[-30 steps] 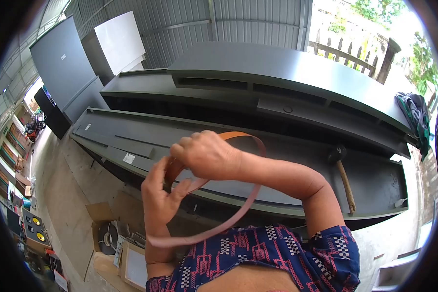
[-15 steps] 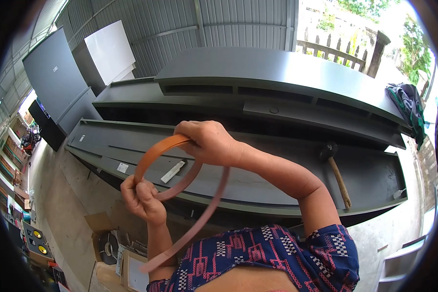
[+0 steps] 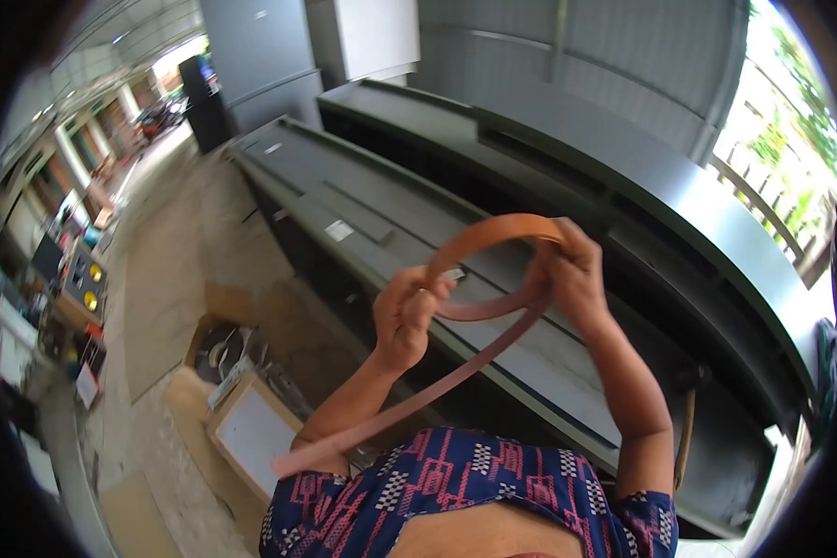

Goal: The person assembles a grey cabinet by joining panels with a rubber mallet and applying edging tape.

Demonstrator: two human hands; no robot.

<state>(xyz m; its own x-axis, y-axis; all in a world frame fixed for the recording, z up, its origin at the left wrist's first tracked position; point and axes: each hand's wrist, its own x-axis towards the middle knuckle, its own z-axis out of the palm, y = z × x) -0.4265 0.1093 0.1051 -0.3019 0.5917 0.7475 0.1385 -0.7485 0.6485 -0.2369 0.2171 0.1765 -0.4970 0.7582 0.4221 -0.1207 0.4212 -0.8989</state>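
Observation:
A coiled band (image 3: pixel 498 228), orange on one face and pinkish on the other, is held up between my two hands. My left hand (image 3: pixel 404 318) pinches the near left side of the loop. At the upper right of the loop, my right hand (image 3: pixel 575 274) grips the band with its fingers wrapped round it. The loose pink end hangs down across my left forearm toward my lap. Behind the loop lies a long grey panel (image 3: pixel 381 200) with raised edges, bearing a white label (image 3: pixel 339 230).
A mallet (image 3: pixel 686 418) lies at the right, partly behind my right arm. More long grey cabinets (image 3: pixel 623 139) stand behind. An open carton with rolls (image 3: pixel 221 353) and a framed board (image 3: pixel 259 432) are on the floor at lower left. Speakers (image 3: pixel 86 286) stand far left.
The view has turned to the left, so the panels appear further right and more floor shows. Both hands still hold the coil, and the loose end remains across my left forearm.

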